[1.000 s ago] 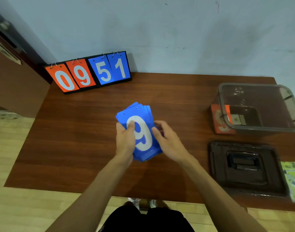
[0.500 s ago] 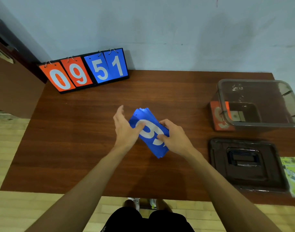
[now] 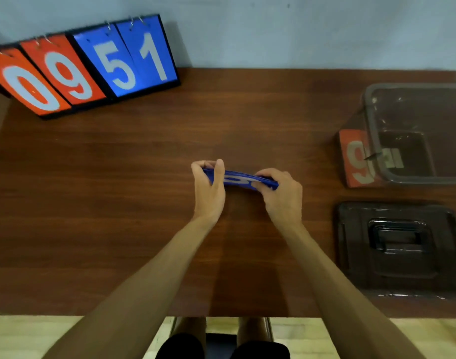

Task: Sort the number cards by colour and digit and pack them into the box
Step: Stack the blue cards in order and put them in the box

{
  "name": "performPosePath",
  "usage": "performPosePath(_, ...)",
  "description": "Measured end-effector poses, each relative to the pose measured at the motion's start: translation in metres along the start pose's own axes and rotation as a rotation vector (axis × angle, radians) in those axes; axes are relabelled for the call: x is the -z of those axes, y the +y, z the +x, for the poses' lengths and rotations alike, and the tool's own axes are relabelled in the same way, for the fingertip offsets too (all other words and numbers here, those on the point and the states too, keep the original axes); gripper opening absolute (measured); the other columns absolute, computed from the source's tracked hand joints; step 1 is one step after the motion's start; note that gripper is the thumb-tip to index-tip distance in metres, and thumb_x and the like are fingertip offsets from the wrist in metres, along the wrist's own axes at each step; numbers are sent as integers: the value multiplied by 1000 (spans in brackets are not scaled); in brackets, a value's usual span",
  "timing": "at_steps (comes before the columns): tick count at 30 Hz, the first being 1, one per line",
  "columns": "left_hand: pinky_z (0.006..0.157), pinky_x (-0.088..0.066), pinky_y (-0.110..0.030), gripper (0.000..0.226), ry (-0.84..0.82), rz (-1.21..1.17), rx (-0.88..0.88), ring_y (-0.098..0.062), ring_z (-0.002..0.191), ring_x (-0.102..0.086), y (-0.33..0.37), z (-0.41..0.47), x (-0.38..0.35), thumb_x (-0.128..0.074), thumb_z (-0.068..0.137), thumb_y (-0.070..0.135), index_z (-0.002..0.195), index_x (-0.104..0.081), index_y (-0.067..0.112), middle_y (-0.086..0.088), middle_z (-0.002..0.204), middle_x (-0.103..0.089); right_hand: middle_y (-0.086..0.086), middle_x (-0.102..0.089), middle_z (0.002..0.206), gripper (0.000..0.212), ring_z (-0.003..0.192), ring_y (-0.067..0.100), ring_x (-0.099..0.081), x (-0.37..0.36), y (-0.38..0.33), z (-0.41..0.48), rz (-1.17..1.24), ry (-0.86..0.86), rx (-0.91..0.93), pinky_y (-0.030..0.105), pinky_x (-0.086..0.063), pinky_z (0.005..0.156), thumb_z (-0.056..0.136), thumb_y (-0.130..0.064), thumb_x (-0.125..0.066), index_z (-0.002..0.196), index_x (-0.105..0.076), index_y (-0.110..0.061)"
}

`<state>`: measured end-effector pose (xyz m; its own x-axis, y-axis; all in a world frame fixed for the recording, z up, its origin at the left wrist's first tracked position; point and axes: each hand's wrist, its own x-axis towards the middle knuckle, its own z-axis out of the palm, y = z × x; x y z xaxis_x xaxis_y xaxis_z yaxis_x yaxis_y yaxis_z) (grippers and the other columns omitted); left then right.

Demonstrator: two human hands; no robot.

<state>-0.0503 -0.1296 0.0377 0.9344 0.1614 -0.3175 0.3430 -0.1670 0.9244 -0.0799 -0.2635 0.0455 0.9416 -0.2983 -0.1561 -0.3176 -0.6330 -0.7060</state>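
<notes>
Blue cards gripped by both hands' fingers.

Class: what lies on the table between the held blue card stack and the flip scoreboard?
Nothing: the head view shows only bare wooden table between the blue card stack and the scoreboard.

I see the blue card stack nearly edge-on, white digit partly showing, gripped at each end by left hand & right hand over mid-table. Orange 9 card lies flat at the lidless clear box, left side; beside or under, can't tell.
</notes>
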Motion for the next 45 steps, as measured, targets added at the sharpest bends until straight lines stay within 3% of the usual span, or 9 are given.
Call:
performPosePath(9, 87, -47, -23, 17, 5, -14, 31, -12, 100, -58, -1, 14, -25, -38, 100, 37, 108, -47, 26, 1, 110, -57, -13, -55, 93, 10, 86, -2, -54, -17, -3, 11, 636, 237, -320, 9, -44, 73, 92, -29, -57, 99, -51, -25)
performPosePath(13, 92, -45, -30, 17, 4, 50, 86, -6, 101, -54, 10, 21, -43, -37, 100, 31, 86, -47, 33, 0, 119, -49, -14, -50, 92, 19, 82, -2, -54, -17, -3, 27, 646, 378, -388, 3, -43, 67, 94, -20, -53, 109, -43, -23)
performPosePath(20, 86, -47, -17, 35, -180, -92, 1, -5, 101, -54, 5, 18, -37, -52, 94, 29, 123, -35, 22, 3, 112, -50, -6, -50, 86, 30, 72, -11, -51, -19, 9, 28, 712, 395, -388, 5, -44, 67, 90, -13, -58, 110, -41, -28)
performPosePath(23, 90, -51, -31, 40, -248, -77, 27, -12, 100, -57, 0, 14, -33, -63, 88, 22, 116, -34, 19, 0, 109, -50, -9, -48, 85, 24, 72, -15, -50, -16, 10, 30, 715, 382, -354, 1, -41, 66, 90, -14, -59, 108, -45, -23)
performPosePath(29, 98, -47, -46, 19, -121, -43, 120, -20, 103, -60, 7, 24, -46, -45, 93, 49, 99, -47, 31, -3, 107, -61, -13, -50, 87, 15, 77, -15, -50, -13, 17, 42, 672, 388, -307, 4, -42, 70, 92, -18, -57, 104, -48, -21)
performPosePath(35, 100, -42, -36, 27, -90, 35, -16, -12, 112, -51, 10, 28, -53, -36, 100, 20, 109, -49, 41, 8, 108, -58, -8, -51, 88, 23, 72, -16, -51, -11, 20, 44, 720, 383, -352, 1, -42, 64, 90, -7, -55, 106, -48, -22)
performPosePath(39, 90, -48, -34, 6, -120, 16, 43, -16, 100, -57, 11, 24, -52, -44, 97, 34, 96, -48, 29, 1, 102, -58, -12, -56, 85, 9, 75, -15, -52, -9, 26, 41, 668, 342, -325, 6, -44, 67, 91, -12, -55, 96, -57, -19)
performPosePath(42, 75, -50, -18, 36, -307, 36, 53, -8, 91, -60, 6, 12, -51, -63, 87, 28, 111, -36, 20, 2, 102, -55, -7, -60, 76, 16, 70, -1, -59, -4, 38, 40, 678, 308, -358, 14, -50, 62, 93, -25, -54, 78, -56, -22)
performPosePath(45, 76, -50, -12, 45, -296, 141, -6, -5, 87, -59, -4, 6, -54, -61, 88, 5, 115, -27, 18, 3, 99, -52, -3, -59, 71, 23, 64, 4, -59, 0, 46, 35, 647, 272, -333, 18, -51, 59, 94, -27, -55, 72, -52, -22)
